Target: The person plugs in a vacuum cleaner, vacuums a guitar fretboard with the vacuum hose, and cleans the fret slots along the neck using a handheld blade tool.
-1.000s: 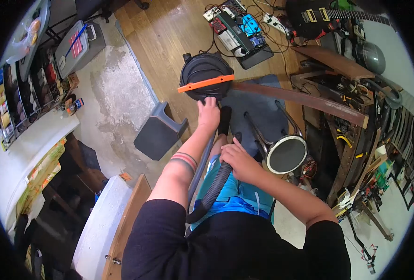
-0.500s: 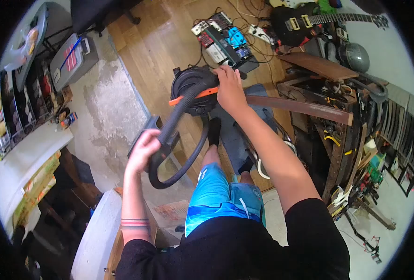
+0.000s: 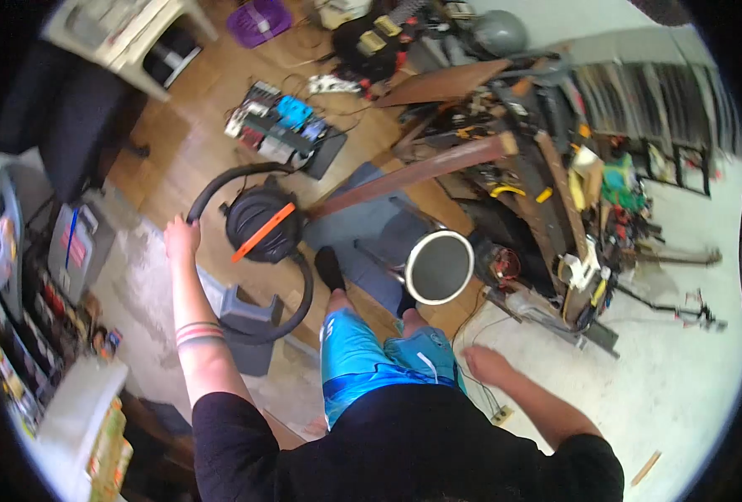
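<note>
Gripping a black hose [image 3: 229,176] at left

Clasps it in the left hand [image 3: 182,238], with fingers wrapped around, arcing it past the far side of the black vacuum cleaner [image 3: 245,217]. Has that machine just right of the hand, beside a blue-grey mat [image 3: 337,230]. Holds the right hand [image 3: 486,366] well apart, near and right; cannot tell, through blur, how curled or whether holding anything. Beyond, has a round-topped stool [image 3: 438,268], wooden plank [image 3: 421,175] and pedal board [image 3: 283,134].
</note>
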A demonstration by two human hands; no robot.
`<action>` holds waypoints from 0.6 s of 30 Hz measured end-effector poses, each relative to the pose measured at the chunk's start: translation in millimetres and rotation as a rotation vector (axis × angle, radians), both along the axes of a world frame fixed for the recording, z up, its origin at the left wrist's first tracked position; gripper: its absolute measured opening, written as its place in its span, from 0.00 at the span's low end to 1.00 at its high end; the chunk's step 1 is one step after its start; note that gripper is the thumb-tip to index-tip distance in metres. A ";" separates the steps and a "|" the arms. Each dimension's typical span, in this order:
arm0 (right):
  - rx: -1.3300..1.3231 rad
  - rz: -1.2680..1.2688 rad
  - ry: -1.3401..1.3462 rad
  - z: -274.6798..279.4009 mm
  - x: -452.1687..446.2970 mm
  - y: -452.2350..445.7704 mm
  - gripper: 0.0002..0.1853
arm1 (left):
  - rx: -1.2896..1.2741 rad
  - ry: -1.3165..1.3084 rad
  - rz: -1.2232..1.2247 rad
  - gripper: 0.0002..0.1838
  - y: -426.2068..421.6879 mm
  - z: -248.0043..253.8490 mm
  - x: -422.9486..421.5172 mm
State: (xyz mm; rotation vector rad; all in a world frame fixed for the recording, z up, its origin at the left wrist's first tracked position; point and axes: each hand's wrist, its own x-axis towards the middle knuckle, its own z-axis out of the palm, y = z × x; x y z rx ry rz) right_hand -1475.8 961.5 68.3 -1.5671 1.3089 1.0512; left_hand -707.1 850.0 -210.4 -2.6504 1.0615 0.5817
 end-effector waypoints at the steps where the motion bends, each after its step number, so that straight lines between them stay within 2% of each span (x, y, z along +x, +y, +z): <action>1: 0.025 -0.063 0.020 28.7 -14.1 27.9 0.18 | -0.021 -0.060 -0.031 0.31 -12.0 7.4 -21.4; 2: -0.061 -0.067 -0.105 51.9 -33.7 63.0 0.12 | -0.046 -0.118 -0.062 0.31 -22.5 16.1 -44.8; 3: 0.022 -0.177 0.038 59.3 -54.8 105.0 0.16 | -0.179 -0.091 -0.105 0.29 -32.8 16.2 -66.7; 4: 0.102 -0.431 0.150 83.9 -48.1 121.3 0.16 | -0.319 -0.045 -0.147 0.28 -41.9 10.7 -90.2; 5: 0.047 -0.454 -0.043 100.0 -57.2 148.4 0.18 | -0.488 0.001 -0.227 0.26 -46.4 8.8 -114.0; 6: 0.083 -0.536 0.115 88.7 -76.8 201.2 0.20 | -0.671 0.085 -0.308 0.23 -57.5 4.4 -158.6; 7: -0.013 -0.655 0.011 71.3 -102.5 263.7 0.22 | -0.614 0.204 -0.313 0.22 -72.6 31.0 -206.7; 8: -0.028 -0.749 0.022 67.2 -104.2 300.9 0.22 | -0.553 0.312 -0.333 0.22 -91.0 57.8 -253.7; 10: -0.026 -0.876 0.095 83.6 -101.3 343.9 0.21 | -0.529 0.444 -0.524 0.20 -112.6 70.0 -348.0; 12: -0.014 -0.953 0.129 88.3 -103.4 369.2 0.20 | -0.581 0.853 -0.666 0.20 -124.3 90.6 -442.0; 13: -0.003 -0.969 0.125 82.4 -107.2 377.7 0.19 | -0.606 1.016 -0.841 0.20 -127.4 90.4 -479.5; 14: 0.002 -0.965 0.109 73.1 -112.9 382.7 0.18 | -0.491 1.173 -0.989 0.21 -130.9 114.8 -517.8; 15: 0.012 -0.952 0.087 60.0 -122.0 386.1 0.18 | -0.299 1.356 -1.031 0.19 -133.2 135.9 -551.6; 16: 0.013 -0.909 0.043 33.8 -135.3 392.4 0.17 | -0.333 1.353 -1.192 0.18 -127.0 149.8 -578.2; 18: -0.041 -0.700 -0.090 -26.4 -161.5 399.0 0.16 | -0.216 1.296 -1.419 0.18 -116.5 169.5 -620.4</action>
